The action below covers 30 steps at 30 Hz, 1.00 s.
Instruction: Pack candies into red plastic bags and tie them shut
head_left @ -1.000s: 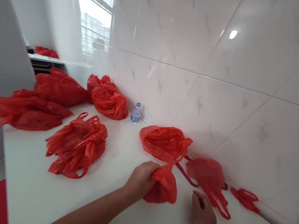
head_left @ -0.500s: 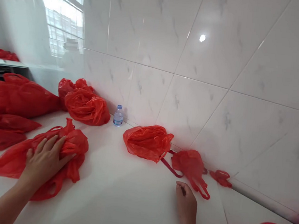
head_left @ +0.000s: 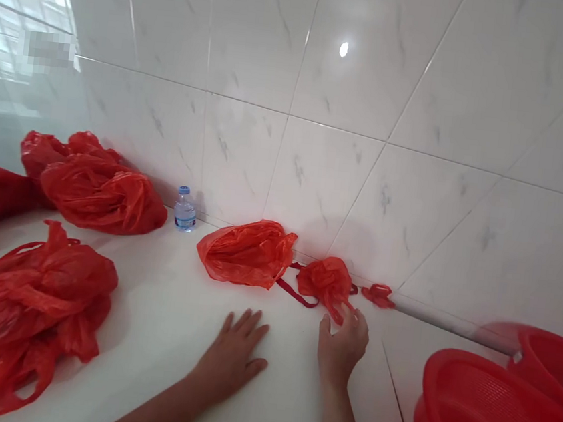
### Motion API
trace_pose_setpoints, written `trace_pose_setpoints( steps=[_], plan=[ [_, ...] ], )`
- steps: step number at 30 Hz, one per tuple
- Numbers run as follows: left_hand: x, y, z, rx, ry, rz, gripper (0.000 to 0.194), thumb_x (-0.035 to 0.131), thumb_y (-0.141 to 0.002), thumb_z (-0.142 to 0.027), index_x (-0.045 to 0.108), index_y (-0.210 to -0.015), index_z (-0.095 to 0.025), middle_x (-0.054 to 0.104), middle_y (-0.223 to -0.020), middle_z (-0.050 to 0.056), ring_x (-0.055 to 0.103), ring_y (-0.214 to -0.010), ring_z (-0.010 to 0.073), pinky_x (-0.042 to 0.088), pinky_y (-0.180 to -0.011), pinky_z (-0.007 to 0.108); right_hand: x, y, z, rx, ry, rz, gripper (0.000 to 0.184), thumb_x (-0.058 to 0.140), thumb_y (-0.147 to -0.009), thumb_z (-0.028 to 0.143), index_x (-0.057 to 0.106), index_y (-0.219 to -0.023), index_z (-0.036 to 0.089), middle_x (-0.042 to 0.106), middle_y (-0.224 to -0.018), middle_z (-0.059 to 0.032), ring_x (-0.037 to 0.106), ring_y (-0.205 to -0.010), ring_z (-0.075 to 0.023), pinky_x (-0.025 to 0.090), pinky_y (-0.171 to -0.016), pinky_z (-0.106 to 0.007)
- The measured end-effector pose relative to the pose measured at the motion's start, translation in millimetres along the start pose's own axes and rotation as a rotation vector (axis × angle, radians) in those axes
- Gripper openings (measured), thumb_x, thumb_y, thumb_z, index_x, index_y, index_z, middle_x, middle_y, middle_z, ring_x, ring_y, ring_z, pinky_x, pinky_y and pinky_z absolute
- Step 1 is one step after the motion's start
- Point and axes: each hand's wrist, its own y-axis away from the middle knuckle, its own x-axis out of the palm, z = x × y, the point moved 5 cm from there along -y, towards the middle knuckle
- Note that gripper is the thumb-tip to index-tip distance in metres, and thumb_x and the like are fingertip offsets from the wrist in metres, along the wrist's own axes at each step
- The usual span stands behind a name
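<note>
My left hand [head_left: 233, 357] is spread above or on the white tabletop, holding nothing. Between thumb and fingers of my right hand [head_left: 345, 342] there is a gap, and the fingertips reach the lower end of a small crumpled red plastic bag [head_left: 325, 279]; I cannot tell how firmly they touch it. To the left of that bag lies a larger red plastic bag [head_left: 247, 253] by the wall, with a dark red strap [head_left: 297, 296] between the two. A smaller red piece [head_left: 378, 295] rests against the wall at right.
A big crumpled red bag [head_left: 35, 306] lies at left, and more filled red bags [head_left: 104, 196] stand behind it. A small water bottle [head_left: 185, 211] is upright by the tiled wall [head_left: 248, 147]. Red plastic baskets [head_left: 489, 387] occupy the right front.
My left hand has left the big red bag and moved right over the table. My right hand has reached the small bag and its fingers have opened. The view has turned right.
</note>
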Motion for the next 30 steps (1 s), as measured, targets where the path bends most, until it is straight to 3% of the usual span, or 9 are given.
trace_pose_setpoints(
  steps=[3, 6, 10, 13, 17, 20, 23, 26, 30],
  plan=[
    [14.0, -23.8, -36.2, -0.021, 0.049, 0.039, 0.051, 0.046, -0.084, -0.034, 0.042, -0.135, -0.027, 0.027, -0.151, 0.008, 0.02, -0.139, 0.031, 0.016, -0.109, 0.057, 5.8, -8.6, -7.9, 0.004, 0.073, 0.013, 0.052, 0.052, -0.074, 0.029, 0.052, -0.123, 0.012, 0.042, -0.135, -0.0215, 0.038, -0.121, -0.0373, 0.035, -0.091, -0.051],
    [19.0, -40.6, -66.9, -0.028, 0.101, 0.029, 0.052, 0.046, -0.082, -0.028, 0.044, -0.134, -0.025, 0.027, -0.15, 0.01, 0.018, -0.139, 0.0333, 0.014, -0.109, 0.059, 20.1, -12.5, -11.6, -0.005, 0.061, 0.167, 0.061, 0.051, -0.072, 0.022, 0.044, -0.132, 0.017, 0.041, -0.138, -0.0167, 0.033, -0.126, -0.0378, 0.028, -0.094, -0.053],
    [29.5, -46.3, -94.2, 0.136, 0.229, 0.099, 0.054, 0.052, -0.079, -0.029, 0.044, -0.132, -0.03, 0.029, -0.15, 0.006, 0.018, -0.139, 0.0327, 0.011, -0.11, 0.059, 32.7, -17.9, -28.8, 0.234, -0.204, 0.259, 0.05, 0.054, -0.065, 0.018, 0.059, -0.115, 0.02, 0.063, -0.108, -0.0133, 0.047, -0.111, -0.034, 0.028, -0.094, -0.048],
    [32.9, -46.5, -93.6, 0.188, 0.279, 0.106, 0.05, 0.054, -0.077, -0.028, 0.048, -0.127, -0.03, 0.032, -0.148, 0.005, 0.02, -0.138, 0.0325, 0.011, -0.11, 0.058, 32.2, -23.5, -47.8, 0.453, -0.404, 0.183, 0.027, 0.051, -0.068, 0.025, 0.065, -0.09, 0.021, 0.065, -0.085, -0.0082, 0.055, -0.088, -0.0259, 0.037, -0.084, -0.039],
    [26.3, -53.3, -80.6, 0.154, 0.365, -0.035, 0.054, 0.052, -0.078, -0.023, 0.043, -0.132, -0.026, 0.048, -0.135, 0.009, 0.041, -0.126, 0.0287, 0.028, -0.106, 0.052, 21.9, -25.1, -59.8, 0.602, -0.505, 0.039, 0.034, 0.035, -0.078, 0.034, 0.057, -0.099, 0.019, 0.063, -0.088, -0.0062, 0.056, -0.078, -0.0189, 0.044, -0.07, -0.031],
    [22.1, -60.5, -67.7, 0.025, 0.481, -0.086, 0.041, 0.045, -0.084, -0.028, 0.049, -0.125, -0.023, 0.061, -0.107, 0.008, 0.058, -0.098, 0.0243, 0.046, -0.086, 0.042, 13.2, -14.2, -48.6, 0.644, -0.614, 0.035, 0.035, 0.036, -0.077, 0.034, 0.055, -0.103, 0.018, 0.064, -0.087, -0.0058, 0.059, -0.073, -0.0169, 0.046, -0.063, -0.028],
    [15.9, -62.6, -62.3, -0.033, 0.602, -0.154, 0.05, 0.052, -0.082, -0.038, 0.043, -0.129, -0.026, 0.057, -0.113, 0.008, 0.057, -0.1, 0.0253, 0.048, -0.083, 0.041, 0.0, 12.3, -24.5, 0.659, -0.752, 0.154, 0.027, 0.043, -0.076, 0.031, 0.058, -0.095, 0.019, 0.063, -0.08, -0.0037, 0.058, -0.067, -0.0156, 0.047, -0.057, -0.026],
    [8.3, -59.6, -70.0, 0.077, 0.707, -0.222, 0.075, 0.069, -0.068, -0.034, 0.037, -0.135, -0.026, 0.044, -0.133, 0.011, 0.044, -0.12, 0.0304, 0.041, -0.095, 0.044, -17.4, 48.6, -0.2, 0.646, -0.901, 0.398, 0.018, 0.047, -0.077, 0.028, 0.06, -0.086, 0.02, 0.061, -0.073, -0.0004, 0.053, -0.063, -0.0139, 0.044, -0.054, -0.024],
    [15.2, -59.8, -75.0, 0.088, 0.899, -0.014, 0.019, 0.05, -0.082, -0.029, 0.06, -0.098, -0.024, 0.062, -0.095, 0.004, 0.058, -0.087, 0.0206, 0.047, -0.077, 0.033, -36.1, 75.3, 0.7, 0.679, -0.909, 0.504, 0.011, 0.05, -0.075, 0.025, 0.059, -0.078, 0.019, 0.054, -0.063, 0.0022, 0.046, -0.054, -0.0106, 0.038, -0.049, -0.021]
  ],
)
